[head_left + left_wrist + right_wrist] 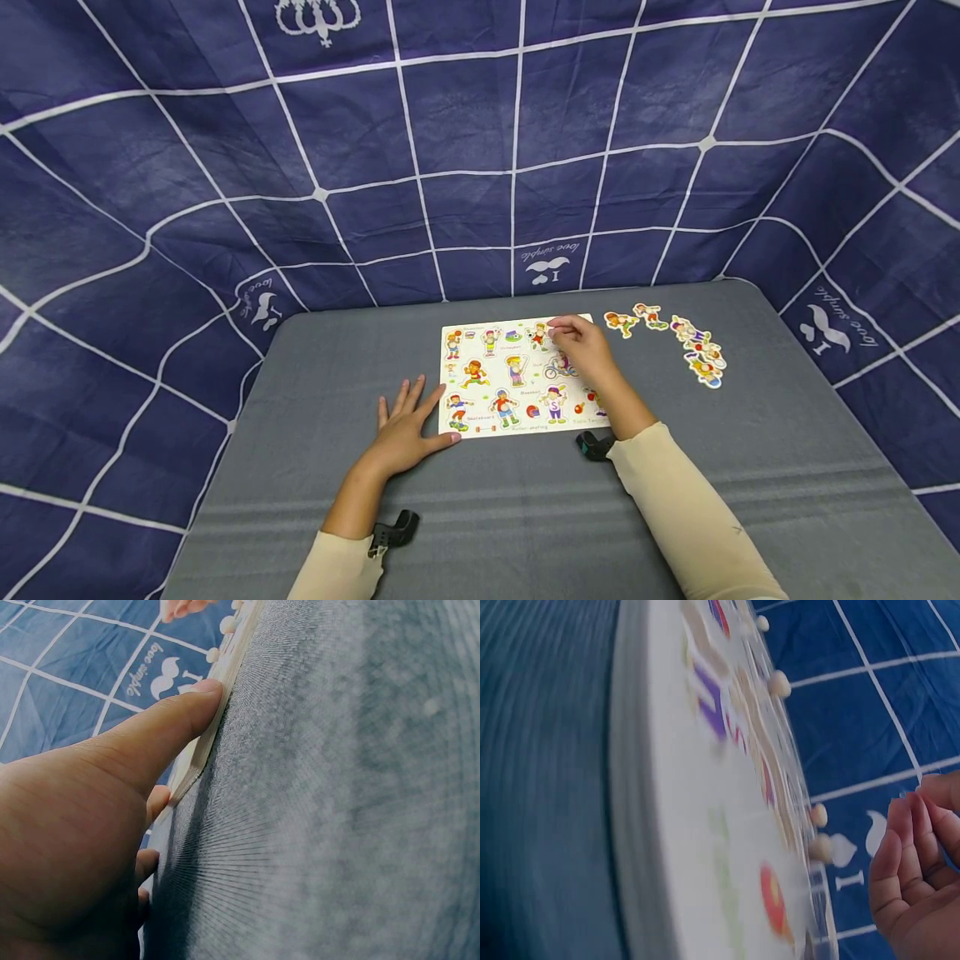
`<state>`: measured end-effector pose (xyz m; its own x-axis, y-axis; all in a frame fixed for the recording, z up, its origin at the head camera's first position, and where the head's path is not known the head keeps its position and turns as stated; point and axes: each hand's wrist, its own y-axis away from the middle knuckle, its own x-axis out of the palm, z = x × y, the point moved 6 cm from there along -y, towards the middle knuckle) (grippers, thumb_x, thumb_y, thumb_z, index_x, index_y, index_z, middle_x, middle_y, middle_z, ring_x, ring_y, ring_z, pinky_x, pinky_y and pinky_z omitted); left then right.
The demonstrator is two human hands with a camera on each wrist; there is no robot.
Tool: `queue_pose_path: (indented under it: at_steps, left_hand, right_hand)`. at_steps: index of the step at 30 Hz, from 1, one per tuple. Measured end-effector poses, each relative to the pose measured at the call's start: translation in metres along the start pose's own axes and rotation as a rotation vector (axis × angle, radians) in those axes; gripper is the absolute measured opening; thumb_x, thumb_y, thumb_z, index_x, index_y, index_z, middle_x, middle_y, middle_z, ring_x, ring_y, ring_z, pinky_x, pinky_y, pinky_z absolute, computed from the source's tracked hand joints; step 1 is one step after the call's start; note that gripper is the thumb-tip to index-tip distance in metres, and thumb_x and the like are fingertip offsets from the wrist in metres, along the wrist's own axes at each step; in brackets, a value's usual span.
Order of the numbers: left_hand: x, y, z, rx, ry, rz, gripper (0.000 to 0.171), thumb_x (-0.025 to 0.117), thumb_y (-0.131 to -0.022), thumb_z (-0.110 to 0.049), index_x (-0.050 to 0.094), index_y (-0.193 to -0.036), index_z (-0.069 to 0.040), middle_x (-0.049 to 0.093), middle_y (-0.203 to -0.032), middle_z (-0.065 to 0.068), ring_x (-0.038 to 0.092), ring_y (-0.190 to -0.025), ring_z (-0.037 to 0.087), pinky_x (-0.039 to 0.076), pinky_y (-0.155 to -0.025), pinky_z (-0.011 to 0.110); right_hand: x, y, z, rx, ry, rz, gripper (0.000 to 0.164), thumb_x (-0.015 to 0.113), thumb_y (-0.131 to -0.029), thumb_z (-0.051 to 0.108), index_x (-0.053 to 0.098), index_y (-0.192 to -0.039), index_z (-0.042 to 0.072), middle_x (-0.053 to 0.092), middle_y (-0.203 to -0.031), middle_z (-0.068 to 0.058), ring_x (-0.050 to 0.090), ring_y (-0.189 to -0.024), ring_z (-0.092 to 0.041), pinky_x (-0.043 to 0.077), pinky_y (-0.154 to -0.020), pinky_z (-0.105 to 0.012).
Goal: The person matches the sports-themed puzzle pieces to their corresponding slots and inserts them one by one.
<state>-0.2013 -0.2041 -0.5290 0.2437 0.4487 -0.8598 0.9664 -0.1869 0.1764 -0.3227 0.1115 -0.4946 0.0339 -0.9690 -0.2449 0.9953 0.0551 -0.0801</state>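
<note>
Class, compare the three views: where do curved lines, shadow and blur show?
Head view: grid lines on the backdrop curve towards the sides, perhaps from folds; left wrist: a dark shadow runs along the table beside the left hand; right wrist: near print on the puzzle board is blurred.

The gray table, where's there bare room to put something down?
Bare room: left of the left hand, in front between the two sleeves, and right of the right sleeve, nearer than the loose pieces. It's crowded on the puzzle board, with the right hand over it, and where the loose pieces bunch up.
</note>
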Motion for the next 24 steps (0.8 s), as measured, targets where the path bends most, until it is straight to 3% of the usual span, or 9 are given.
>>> queue_pose_path:
  at_steps: [4, 11, 24]
  left_hand:
    - [0.0, 0.0, 0.001, 0.001, -0.005, -0.003, 0.096, 0.067, -0.082, -0.072, 0.028, -0.161, -0.033, 0.008, -0.172, 0.008, -0.005, -0.159, 0.036, -0.012, -0.12, 0.07]
    - [0.0, 0.001, 0.002, 0.0, -0.009, -0.004, 0.096, 0.067, -0.082, -0.072, 0.027, -0.161, -0.034, 0.008, -0.172, 0.009, -0.004, -0.159, 0.036, -0.011, -0.12, 0.07]
    - [-0.001, 0.001, 0.0, 0.007, -0.004, -0.003, 0.095, 0.067, -0.083, -0.071, 0.028, -0.161, -0.033, 0.007, -0.172, 0.008, -0.005, -0.159, 0.036, -0.012, -0.12, 0.07]
  right_hand:
    - [-0.01, -0.001, -0.004, 0.002, 0.001, -0.018, 0.024, 0.064, -0.097, 0.01, 0.069, -0.118, -0.001, 0.069, -0.108, -0.02, 0.061, -0.081, -0.001, 0.051, -0.075, -0.012]
    - [-0.033, -0.002, -0.012, 0.001, 0.033, -0.061, 0.024, 0.065, -0.095, 0.011, 0.071, -0.116, 0.0, 0.067, -0.099, -0.006, 0.061, -0.079, -0.003, 0.049, -0.07, -0.013]
    - [-0.072, 0.0, -0.018, -0.01, 0.027, -0.114, 0.031, 0.065, -0.096, 0.009, 0.067, -0.122, -0.006, 0.07, -0.101, -0.008, 0.06, -0.078, 0.003, 0.051, -0.07, -0.012]
